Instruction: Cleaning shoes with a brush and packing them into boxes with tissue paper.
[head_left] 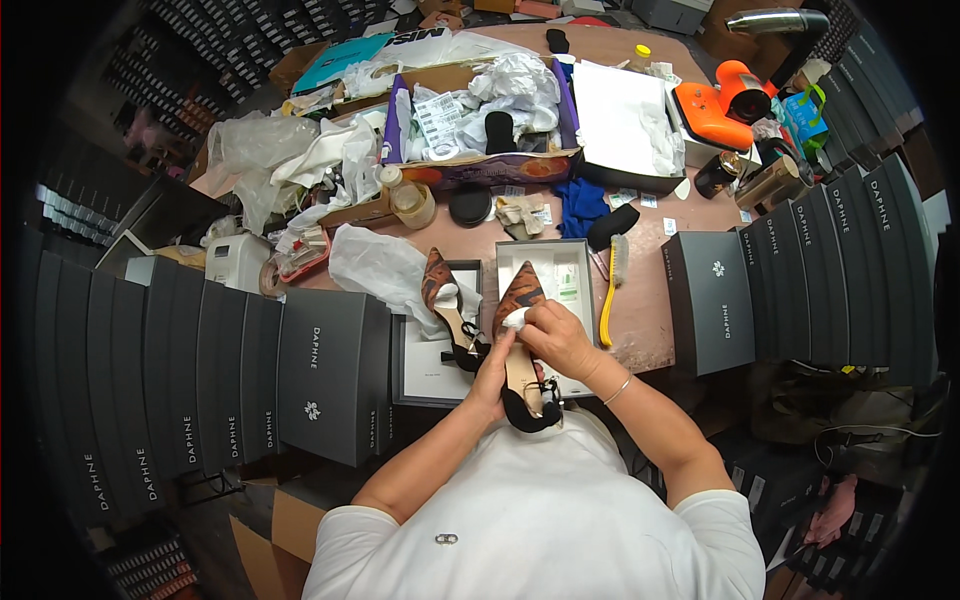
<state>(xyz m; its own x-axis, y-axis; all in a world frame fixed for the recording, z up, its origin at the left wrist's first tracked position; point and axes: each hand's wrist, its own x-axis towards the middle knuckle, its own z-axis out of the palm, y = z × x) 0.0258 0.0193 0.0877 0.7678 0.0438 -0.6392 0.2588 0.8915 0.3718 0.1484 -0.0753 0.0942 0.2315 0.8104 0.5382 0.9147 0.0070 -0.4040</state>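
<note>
Head view: left hand (pixel 495 372) grips pointed patterned shoe (pixel 520 330) from below at frame centre; right hand (pixel 560 338) pinches white tissue wad (pixel 515 320) at toe opening; pack firmly, hold steady; mate shoe (pixel 442 295) at 9 o'clock.

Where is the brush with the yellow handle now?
In the head view, the yellow-handled brush lies on the table, right of the open shoe box and left of a closed grey box.
</note>
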